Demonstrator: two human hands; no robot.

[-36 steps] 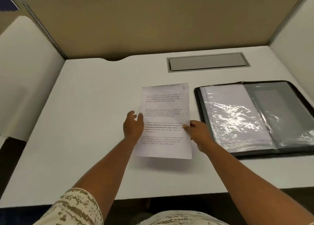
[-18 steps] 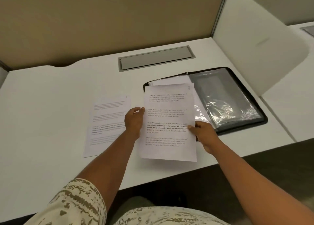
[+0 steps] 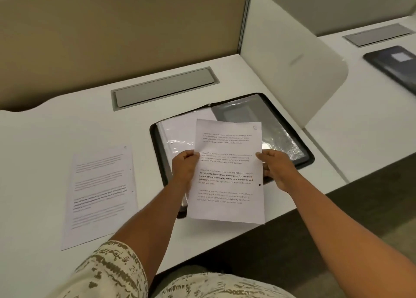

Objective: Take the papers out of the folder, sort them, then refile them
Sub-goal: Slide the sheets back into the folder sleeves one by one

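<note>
With my left hand [image 3: 184, 164] and right hand [image 3: 275, 166] pinching the sheet [image 3: 227, 173] by its side edges above the open folder [image 3: 299, 149], I should keep it flat and feed it squarely into a sleeve.

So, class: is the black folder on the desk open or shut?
Open. The folder lies flat with its clear plastic sleeves showing.

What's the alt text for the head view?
Both hands, left hand and right hand, hold a printed sheet by its side edges above an open black folder. A second sheet lies on the white desk.
</note>
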